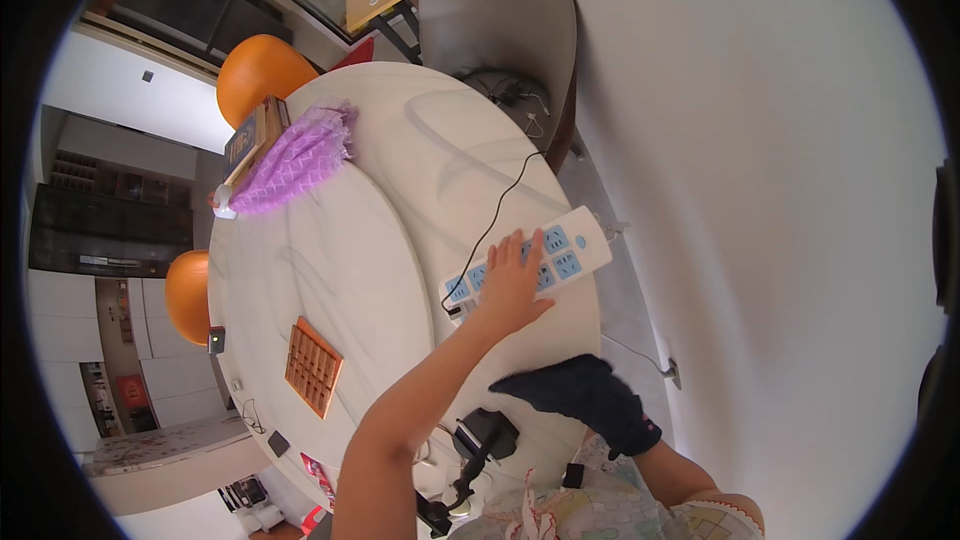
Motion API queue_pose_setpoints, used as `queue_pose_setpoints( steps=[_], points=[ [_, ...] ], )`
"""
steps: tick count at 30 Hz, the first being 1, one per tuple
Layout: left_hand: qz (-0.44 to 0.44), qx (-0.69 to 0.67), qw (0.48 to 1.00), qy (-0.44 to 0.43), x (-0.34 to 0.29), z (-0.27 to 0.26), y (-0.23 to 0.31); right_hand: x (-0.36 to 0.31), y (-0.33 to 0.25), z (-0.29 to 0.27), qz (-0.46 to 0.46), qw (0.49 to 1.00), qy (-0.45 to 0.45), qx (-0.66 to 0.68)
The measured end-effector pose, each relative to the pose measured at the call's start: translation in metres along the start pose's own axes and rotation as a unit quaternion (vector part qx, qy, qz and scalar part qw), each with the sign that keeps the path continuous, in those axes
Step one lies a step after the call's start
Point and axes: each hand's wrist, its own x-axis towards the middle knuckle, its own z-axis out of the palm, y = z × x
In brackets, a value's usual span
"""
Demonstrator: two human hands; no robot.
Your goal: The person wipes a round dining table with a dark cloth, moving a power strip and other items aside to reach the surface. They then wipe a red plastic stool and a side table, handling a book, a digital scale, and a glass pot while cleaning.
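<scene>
A white power strip (595, 250) with light blue socket panels lies slanted near the right edge of the round table. My left hand (512, 280) spans its middle: the spread fingers reach over the far edge and the thumb comes over the near edge. A black cable plug sits by the strip's left end. My right hand is inside a dark navy cloth covering, like a sock or mitt (575, 390), which reaches to the wrist. It is over the table, closer to me than the strip and apart from it; the fingers inside are hidden.
A black stand (485, 435) is on the table near me. Farther left are a brown wooden slatted board (313, 367), a purple fringed cloth (300, 162) and some books (250, 140). A grey chair (495, 15) holds cables beyond the table; a white wall (760, 190) rises on the right.
</scene>
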Motion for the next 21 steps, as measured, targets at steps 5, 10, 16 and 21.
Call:
queue_pose_setpoints(
  steps=[5,10,16,21],
  points=[
    [0.009,-0.183,0.98,-0.074,-0.1,-0.036,-0.013,-0.055,0.029,-0.041,0.092,0.949,0.244,-0.175],
    [-0.191,-0.113,0.973,0.066,-0.164,-0.024,-0.071,0.007,0.033,-0.074,0.014,0.929,0.344,-0.135],
    [-0.108,-0.053,0.986,0.112,-0.126,0.004,-0.073,0.104,0.105,-0.049,-0.009,0.795,0.261,-0.547],
    [-0.125,-0.034,0.988,0.089,-0.118,0.019,-0.086,0.129,0.102,-0.01,-0.007,0.741,0.259,-0.62]
  ],
)
